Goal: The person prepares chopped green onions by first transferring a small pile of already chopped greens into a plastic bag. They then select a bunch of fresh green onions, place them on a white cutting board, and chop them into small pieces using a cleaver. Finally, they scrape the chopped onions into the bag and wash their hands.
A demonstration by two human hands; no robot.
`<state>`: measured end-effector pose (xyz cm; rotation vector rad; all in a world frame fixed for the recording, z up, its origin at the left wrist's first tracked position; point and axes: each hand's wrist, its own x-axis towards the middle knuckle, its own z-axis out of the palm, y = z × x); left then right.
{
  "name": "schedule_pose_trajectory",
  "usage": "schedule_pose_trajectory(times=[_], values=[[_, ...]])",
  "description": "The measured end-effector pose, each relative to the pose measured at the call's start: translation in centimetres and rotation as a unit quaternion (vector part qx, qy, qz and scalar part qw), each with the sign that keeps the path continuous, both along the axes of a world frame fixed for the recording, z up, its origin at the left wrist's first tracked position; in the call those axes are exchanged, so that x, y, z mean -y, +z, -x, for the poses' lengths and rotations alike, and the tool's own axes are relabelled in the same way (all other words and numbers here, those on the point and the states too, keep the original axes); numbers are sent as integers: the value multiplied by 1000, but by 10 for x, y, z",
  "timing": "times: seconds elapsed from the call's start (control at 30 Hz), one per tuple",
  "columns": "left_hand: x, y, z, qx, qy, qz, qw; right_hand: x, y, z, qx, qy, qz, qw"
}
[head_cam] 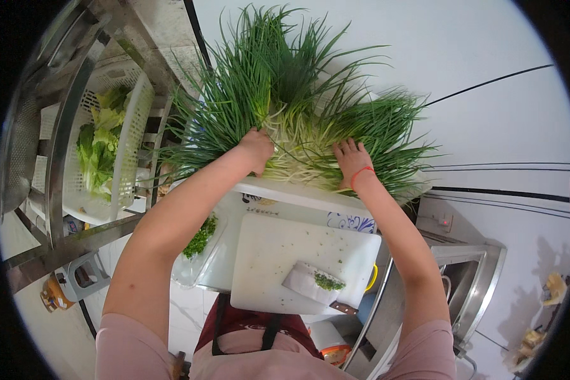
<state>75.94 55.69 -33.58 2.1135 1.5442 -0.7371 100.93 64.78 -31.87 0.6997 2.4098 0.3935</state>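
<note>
A large heap of green onions (294, 80) fills a white plastic basket (308, 192), pale stems towards its middle. My left hand (258, 148) reaches into the stems on the left, its fingertips partly hidden among them. My right hand (354, 161), with a red cord at the wrist, lies on the stems at the right, fingers apart. Nearer me, a white cutting board (266, 256) bears a cleaver (304, 282) with a wooden handle and chopped greens (329, 281) on its blade. More chopped greens (203, 237) lie in a clear tray (206, 266), partly behind my left forearm.
At the left, a metal rack (59, 142) holds a white perforated basket (133, 137) with lettuce (99, 152). A metal sink (491, 275) is at the right. Below stand a grey stool (88, 275) and a white bucket with an orange rim (335, 352). A white wall rises behind the onions.
</note>
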Motion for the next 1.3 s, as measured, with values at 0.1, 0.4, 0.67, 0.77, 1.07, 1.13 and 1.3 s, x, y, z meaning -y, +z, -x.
schedule_pose_trajectory(times=[0.1,0.4,0.67,0.77,1.07,1.13,1.3], values=[[0,-5,1,4,3,-18,1000,-9,-5,11,110,-27,9,994],[2,0,-1,-6,-3,-26,1000,-24,17,4,-48,-23,62,997],[35,54,-11,9,24,-107,994,-25,39,2,-182,-37,85,979],[60,75,-8,42,102,-187,976,-22,36,5,-191,-13,97,977],[157,113,-22,302,252,-386,834,-23,-39,21,-151,85,-28,985],[176,114,-30,323,268,-392,819,-25,-40,23,-125,91,-32,987],[214,112,-55,377,326,-419,759,-19,3,23,-169,19,35,985]])
